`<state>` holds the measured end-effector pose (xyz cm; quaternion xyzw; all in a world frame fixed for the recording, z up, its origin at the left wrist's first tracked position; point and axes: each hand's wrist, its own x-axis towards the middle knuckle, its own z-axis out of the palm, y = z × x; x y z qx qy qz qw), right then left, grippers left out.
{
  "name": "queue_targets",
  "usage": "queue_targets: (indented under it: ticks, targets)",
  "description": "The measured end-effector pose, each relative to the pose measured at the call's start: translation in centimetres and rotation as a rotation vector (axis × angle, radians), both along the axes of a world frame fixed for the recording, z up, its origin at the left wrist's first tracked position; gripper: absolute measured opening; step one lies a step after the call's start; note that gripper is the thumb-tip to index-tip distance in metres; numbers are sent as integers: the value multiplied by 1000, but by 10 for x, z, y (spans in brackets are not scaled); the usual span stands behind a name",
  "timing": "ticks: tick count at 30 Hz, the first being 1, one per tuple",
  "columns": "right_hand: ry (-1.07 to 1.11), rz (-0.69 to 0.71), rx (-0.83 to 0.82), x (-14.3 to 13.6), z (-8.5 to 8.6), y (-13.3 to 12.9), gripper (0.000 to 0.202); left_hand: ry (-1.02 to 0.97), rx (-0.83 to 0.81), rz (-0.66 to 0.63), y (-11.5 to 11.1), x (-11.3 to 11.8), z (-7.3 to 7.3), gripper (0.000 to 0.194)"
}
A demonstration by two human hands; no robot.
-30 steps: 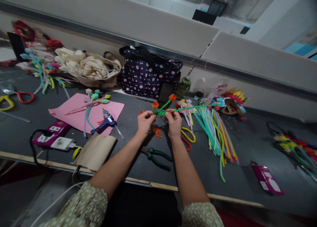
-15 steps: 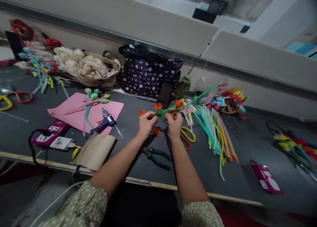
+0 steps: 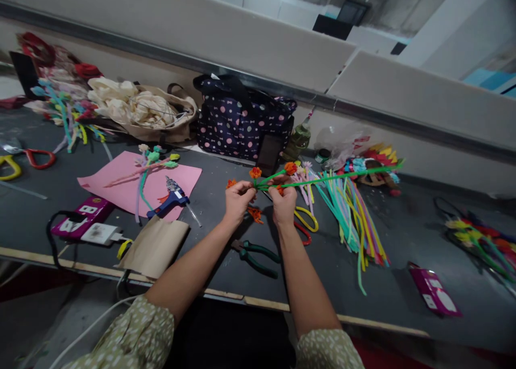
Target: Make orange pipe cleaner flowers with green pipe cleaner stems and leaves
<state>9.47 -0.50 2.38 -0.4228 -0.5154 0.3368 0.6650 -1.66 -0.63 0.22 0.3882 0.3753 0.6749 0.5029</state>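
My left hand [image 3: 237, 202] pinches green pipe-cleaner stems where they meet, above the middle of the table. Orange pipe-cleaner flowers [image 3: 290, 168] top the short stems around my fingers. Just to the right, my right hand [image 3: 284, 203] is closed on a long green pipe cleaner [image 3: 355, 174], whose free end reaches far right over the loose bundle. An orange flower [image 3: 255, 214] shows below, between my hands. Green-handled pliers [image 3: 258, 257] lie on the table between my forearms. Scissors with yellow and red handles [image 3: 308, 218] are partly hidden by my right hand.
Loose coloured pipe cleaners [image 3: 355, 218] lie to the right. At left, a blue glue gun [image 3: 171, 200] rests on pink paper [image 3: 108, 175], near a brown paper piece [image 3: 157, 245] and a purple power strip [image 3: 86, 216]. A dark patterned bag [image 3: 242, 122] stands behind.
The long green pipe cleaner has swung down from a steep upward slant to nearly level, its free end now farther right. Both hands stay almost in place.
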Motion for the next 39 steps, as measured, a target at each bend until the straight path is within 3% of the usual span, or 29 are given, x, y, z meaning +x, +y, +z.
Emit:
queue_targets:
  ticks: [14,27,34,39]
  targets:
    - [158,-61,15,-5,0,-1,22,32,-8,-24,-1,3,-5,11]
    - [132,-54,15,-7,4,-3,20,41,2,-33,-4,2,-1,11]
    - [124,-67,-13,-9,4,-4,29,30,-3,-38,-4,3,0,13]
    - [174,-167,12,-10,3,-3,26,31,10,-46,-4,3,-3,11]
